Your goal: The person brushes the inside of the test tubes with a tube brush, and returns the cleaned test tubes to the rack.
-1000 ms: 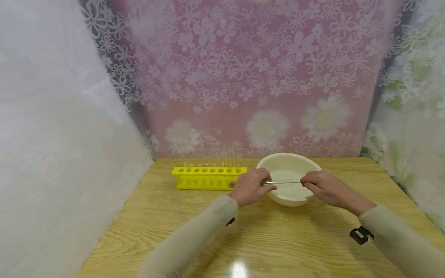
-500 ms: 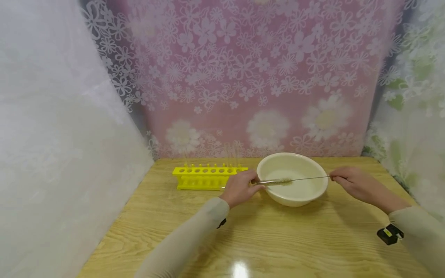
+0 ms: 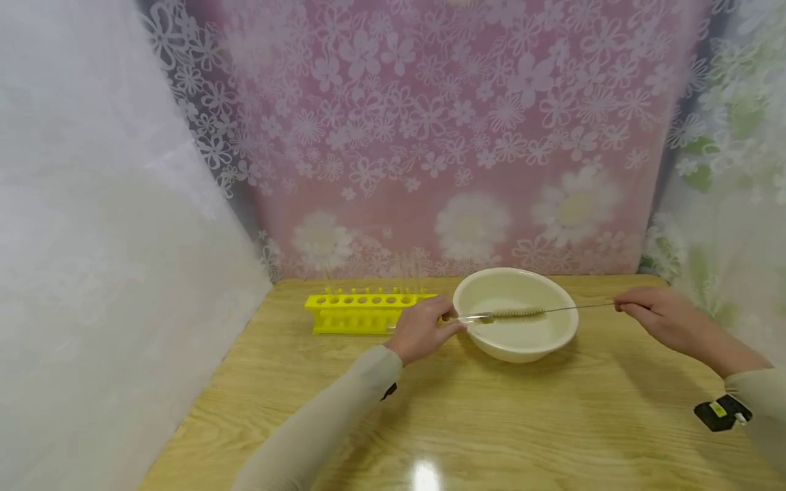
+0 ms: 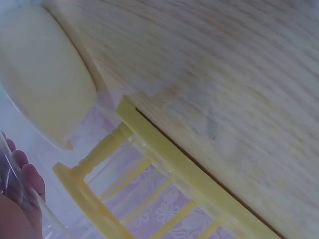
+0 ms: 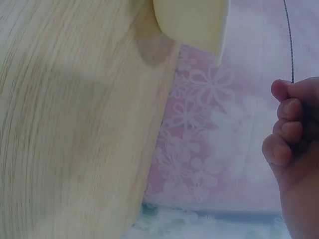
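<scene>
Gripping a glass tube, lower centre, is the left hand. The right hand, lower right, pinches a brush.

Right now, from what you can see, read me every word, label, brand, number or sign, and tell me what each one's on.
No readable text in any view.
Yellow patch on the black device by the right sleeve: perhaps a label, too small and blurred to read.
Rack, bowl, brush and held glass tube: no lettering that I can make out.
</scene>
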{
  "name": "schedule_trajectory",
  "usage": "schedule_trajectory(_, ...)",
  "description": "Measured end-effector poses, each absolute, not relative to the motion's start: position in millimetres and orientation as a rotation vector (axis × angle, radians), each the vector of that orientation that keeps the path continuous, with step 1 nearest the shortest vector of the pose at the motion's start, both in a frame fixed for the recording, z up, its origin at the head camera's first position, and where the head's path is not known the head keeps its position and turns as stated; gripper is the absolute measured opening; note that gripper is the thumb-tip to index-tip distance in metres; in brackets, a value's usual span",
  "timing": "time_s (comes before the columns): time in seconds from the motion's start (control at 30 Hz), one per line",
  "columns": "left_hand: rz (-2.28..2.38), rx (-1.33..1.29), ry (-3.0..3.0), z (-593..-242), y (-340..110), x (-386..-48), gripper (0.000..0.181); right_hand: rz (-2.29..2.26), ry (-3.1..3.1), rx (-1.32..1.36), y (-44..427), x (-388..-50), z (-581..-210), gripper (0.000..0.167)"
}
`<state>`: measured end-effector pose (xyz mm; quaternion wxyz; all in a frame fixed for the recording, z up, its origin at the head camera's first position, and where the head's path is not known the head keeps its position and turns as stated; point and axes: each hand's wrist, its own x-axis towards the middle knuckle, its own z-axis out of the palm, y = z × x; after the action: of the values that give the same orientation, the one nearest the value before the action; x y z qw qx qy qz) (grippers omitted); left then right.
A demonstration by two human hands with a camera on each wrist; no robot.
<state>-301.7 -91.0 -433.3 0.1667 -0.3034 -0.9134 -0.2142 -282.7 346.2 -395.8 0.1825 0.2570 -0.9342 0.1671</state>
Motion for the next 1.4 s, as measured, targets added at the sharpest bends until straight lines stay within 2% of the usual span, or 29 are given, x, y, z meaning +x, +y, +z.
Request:
schedule_trajectory(0.47,-0.381,-0.82,-2.583,-431,-91,-305,0.023,0.373,-2.599,0.514,376,-269,-395,0.024)
schedule_trajectory(0.8,-0.015,-0.842,-2.548,-422,-81,-311,0.026,0.399,-2.554,0.485,376,-262,-393,0.022)
schedule_trajectory(1.4,0.344,-0.907,-2.37,-410,-76,-317,0.03,0.416,-2.574,0.451,376,-259,-393,0.022)
